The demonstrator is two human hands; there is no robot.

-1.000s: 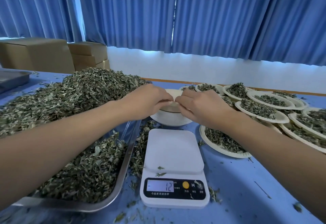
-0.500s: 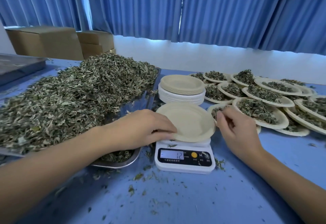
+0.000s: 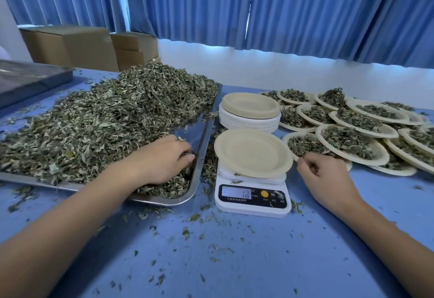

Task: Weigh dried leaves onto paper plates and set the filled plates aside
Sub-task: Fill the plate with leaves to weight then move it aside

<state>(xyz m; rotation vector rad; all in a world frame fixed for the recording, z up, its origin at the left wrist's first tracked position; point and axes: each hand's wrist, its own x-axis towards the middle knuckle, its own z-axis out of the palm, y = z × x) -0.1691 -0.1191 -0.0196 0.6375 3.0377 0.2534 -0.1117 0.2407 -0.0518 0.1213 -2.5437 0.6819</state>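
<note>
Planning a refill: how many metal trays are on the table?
2. One tray holds the dried leaves beside the scale; a second tray sits far left, partly out of frame.

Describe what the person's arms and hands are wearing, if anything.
Nothing shows on either. The left hand and right hand are gloveless, with no ring, watch or bracelet visible. The left forearm and right forearm are bare to the frame edge; no sleeve is in view.

Shiny metal tray (image 3: 198, 157), matt paper plate (image 3: 252, 151), glossy plastic scale (image 3: 252, 208)
</note>
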